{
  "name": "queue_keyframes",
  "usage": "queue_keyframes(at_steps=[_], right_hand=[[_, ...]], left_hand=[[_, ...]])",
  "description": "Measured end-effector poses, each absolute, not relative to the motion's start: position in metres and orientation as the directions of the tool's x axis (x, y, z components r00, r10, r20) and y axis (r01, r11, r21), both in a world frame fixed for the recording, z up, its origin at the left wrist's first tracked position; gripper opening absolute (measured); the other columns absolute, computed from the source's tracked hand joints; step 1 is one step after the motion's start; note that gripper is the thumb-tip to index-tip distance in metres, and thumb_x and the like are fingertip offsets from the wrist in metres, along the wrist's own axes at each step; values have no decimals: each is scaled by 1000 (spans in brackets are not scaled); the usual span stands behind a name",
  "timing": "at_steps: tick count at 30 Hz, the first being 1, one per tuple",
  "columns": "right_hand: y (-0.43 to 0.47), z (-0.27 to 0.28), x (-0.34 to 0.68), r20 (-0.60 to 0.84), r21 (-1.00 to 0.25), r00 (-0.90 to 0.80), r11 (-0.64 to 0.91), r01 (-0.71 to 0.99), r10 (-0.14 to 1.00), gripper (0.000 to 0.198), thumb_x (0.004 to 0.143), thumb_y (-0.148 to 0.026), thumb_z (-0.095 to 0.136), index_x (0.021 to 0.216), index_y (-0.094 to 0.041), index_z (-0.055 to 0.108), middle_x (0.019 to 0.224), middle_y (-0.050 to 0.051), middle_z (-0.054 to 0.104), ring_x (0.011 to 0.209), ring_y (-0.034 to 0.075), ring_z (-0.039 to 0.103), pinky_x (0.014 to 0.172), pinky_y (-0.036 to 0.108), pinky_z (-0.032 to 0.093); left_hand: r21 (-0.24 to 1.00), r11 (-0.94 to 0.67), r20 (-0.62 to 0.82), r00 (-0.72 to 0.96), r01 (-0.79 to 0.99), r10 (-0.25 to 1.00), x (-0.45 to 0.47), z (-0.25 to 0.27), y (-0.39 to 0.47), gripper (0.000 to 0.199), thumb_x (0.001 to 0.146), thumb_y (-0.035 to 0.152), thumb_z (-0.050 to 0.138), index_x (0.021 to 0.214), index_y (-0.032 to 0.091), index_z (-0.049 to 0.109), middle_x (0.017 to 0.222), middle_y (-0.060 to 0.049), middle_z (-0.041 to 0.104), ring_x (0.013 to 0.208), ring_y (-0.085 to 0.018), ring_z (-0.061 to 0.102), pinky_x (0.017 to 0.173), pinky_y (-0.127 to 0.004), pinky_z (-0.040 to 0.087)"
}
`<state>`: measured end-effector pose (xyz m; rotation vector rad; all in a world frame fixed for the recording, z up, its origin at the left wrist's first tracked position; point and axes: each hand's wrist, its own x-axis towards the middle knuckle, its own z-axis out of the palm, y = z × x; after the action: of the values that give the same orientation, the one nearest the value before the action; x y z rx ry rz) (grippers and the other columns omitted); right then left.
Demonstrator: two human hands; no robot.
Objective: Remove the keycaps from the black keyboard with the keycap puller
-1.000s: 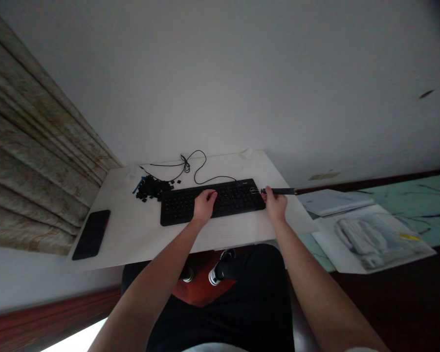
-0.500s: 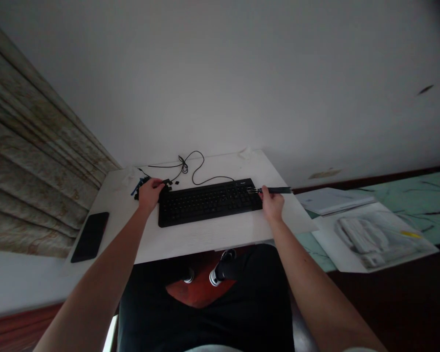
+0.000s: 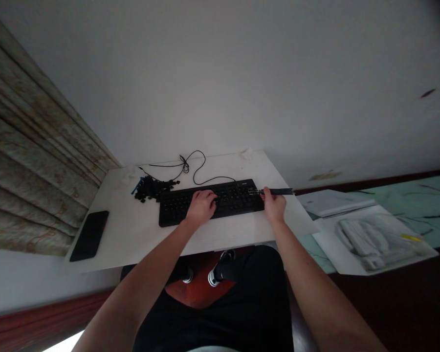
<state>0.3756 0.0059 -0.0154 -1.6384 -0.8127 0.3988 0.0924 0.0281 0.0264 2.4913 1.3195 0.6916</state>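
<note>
A black keyboard [image 3: 176, 211] lies across the white table, its cable running up from the back edge. Over the middle of its keys is my left hand [image 3: 201, 205], fingers bent and drawn together; whatever they may hold is too small to make out. At the keyboard's right end, my right hand [image 3: 274, 205] is closed around a keycap puller [image 3: 282, 191] with a dark handle. The puller's wire loops reach left over the right-hand keys. Left of the keyboard's back corner lies a pile of loose black keycaps [image 3: 150, 188], with a bit of blue at its edge.
A dark phone-like slab [image 3: 90, 236] lies at the table's left. The coiled black cable [image 3: 185, 165] runs along the back by the wall. Papers and a picture sheet [image 3: 374, 239] rest on a green marbled surface [image 3: 430, 195] at the right. A patterned curtain [image 3: 33, 142] hangs on the left.
My left hand has moved right, from the keycap pile to over the middle of the keyboard, uncovering the pile. My right hand keeps the keycap puller in nearly the same place.
</note>
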Motion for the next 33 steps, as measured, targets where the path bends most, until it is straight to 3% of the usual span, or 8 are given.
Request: queue_keyframes(at_steps=[8,18,22,27,33], right_hand=[[4,-12,374,177,-954,687,-50,297,705,50,79,-63,62,71,-14,70,69,13,74,66,28,72,66,38,56],[5,-14,376,167,-959,681,-42,279,713,50,78,-64,63,71,-15,69,69,13,74,68,28,72,65,37,56],[5,-14,376,166,-961,683,-39,274,711,50,78,-64,63,72,-15,69,69,13,74,66,27,72,65,36,56],[5,-14,376,170,-963,691,-31,269,703,49,77,-63,65,72,-14,70,68,12,73,65,26,72,64,36,56],[6,-19,379,125,-975,700,-44,218,703,50,77,-62,65,73,-13,69,67,12,73,60,23,69,58,33,55]], left_hand=[[343,-533,218,486,773,846,133,25,17,24,91,20,53,110,22,69,113,-9,61,108,-26,54,103,-46,38],[254,-672,138,661,696,737,117,33,31,34,93,16,49,120,26,68,115,-9,63,111,-27,54,101,-45,38],[338,-643,189,620,687,762,116,28,28,39,89,7,49,117,25,69,115,-8,65,109,-25,57,102,-44,41],[559,-437,275,340,704,899,133,19,23,44,83,-3,41,107,21,68,108,-6,67,103,-20,62,99,-39,45],[504,-448,242,376,738,894,140,15,21,39,84,-1,46,107,21,68,113,-6,67,109,-21,60,107,-44,37]])
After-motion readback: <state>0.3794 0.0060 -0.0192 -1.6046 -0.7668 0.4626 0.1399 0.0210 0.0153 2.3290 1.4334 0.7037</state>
